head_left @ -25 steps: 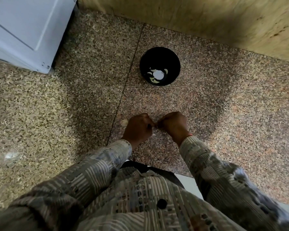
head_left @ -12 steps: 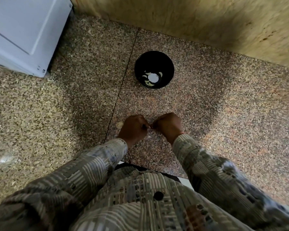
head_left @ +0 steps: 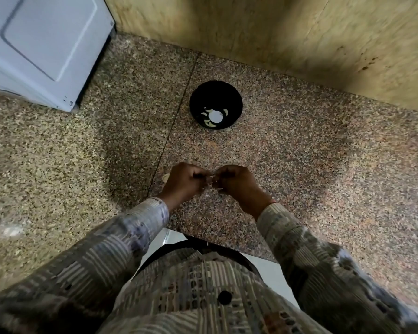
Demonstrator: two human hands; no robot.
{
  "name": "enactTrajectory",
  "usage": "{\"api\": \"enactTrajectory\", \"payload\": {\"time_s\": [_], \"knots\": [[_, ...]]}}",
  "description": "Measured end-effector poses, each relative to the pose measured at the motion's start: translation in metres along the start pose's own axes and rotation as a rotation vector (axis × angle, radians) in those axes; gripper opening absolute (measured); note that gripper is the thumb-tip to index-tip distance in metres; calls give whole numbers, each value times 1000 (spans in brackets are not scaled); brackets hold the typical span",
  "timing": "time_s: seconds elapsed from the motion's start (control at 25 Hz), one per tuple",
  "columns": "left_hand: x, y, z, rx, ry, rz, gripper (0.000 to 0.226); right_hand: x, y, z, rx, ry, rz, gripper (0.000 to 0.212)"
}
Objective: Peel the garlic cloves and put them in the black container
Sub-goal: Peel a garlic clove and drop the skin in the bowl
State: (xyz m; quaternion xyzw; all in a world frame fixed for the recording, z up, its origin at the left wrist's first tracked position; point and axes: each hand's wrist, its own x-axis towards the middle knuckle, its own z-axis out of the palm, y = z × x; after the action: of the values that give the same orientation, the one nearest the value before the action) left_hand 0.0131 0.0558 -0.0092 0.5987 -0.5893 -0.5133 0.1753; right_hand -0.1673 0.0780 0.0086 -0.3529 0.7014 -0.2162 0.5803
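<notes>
Pinching a small garlic clove [head_left: 212, 181] between them, left hand [head_left: 184, 182] and right hand [head_left: 237, 183] meet over the counter [head_left: 299, 153]; black container [head_left: 203, 96] beyond, white appliance [head_left: 41, 44] far left.

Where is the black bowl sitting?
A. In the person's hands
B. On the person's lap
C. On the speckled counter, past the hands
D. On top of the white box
C: the bowl stands on the counter, beyond the left hand and the right hand, and touches neither.
</notes>
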Motion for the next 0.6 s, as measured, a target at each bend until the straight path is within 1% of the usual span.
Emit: {"api": "enactTrajectory", "payload": {"time_s": [0.04, 0.08, 0.16, 0.2, 0.24, 0.28, 0.32, 0.36, 0.4, 0.44, 0.48, 0.52, 0.56, 0.6], "knots": [[-6, 11, 1, -195, 2, -120, 5, -9, -3, -7, 47, -28, -54, 17], [-12, 25, 0, -430, -9, -272, 6, -17, -6, -13, 14, -29, -166, 14], [-23, 48, -3, -853, -89, -556, 20, -29, -12, -24, -184, 24, -479, 10], [-28, 56, -3, -992, -111, -637, 24, -34, -18, -30, -292, 51, -638, 9], [-34, 64, -2, -1048, -114, -649, 23, -39, -24, -34, -350, 78, -731, 9], [-40, 73, 0, -1003, -83, -558, 18, -47, -30, -38, -343, 101, -736, 9], [-47, 80, 3, -859, 7, -375, 12, -54, -36, -41, -230, 103, -620, 9], [-53, 83, 5, -593, 140, -109, 9, -62, -44, -44, -9, 73, -413, 9], [-59, 86, 4, -291, 251, 155, 10, -70, -51, -47, 245, -20, -184, 9], [-64, 91, 3, -62, 323, 365, 13, -78, -57, -47, 489, -138, 0, 11], [-67, 95, 4, 20, 373, 474, 15, -83, -60, -48, 663, -225, 94, 13], [-71, 102, 6, -60, 401, 467, 15, -87, -62, -51, 744, -278, 93, 14], [-75, 112, 8, -275, 403, 359, 14, -91, -64, -53, 763, -292, 31, 15], [-78, 122, 9, -543, 357, 201, 15, -96, -67, -55, 748, -274, -65, 16]]}}
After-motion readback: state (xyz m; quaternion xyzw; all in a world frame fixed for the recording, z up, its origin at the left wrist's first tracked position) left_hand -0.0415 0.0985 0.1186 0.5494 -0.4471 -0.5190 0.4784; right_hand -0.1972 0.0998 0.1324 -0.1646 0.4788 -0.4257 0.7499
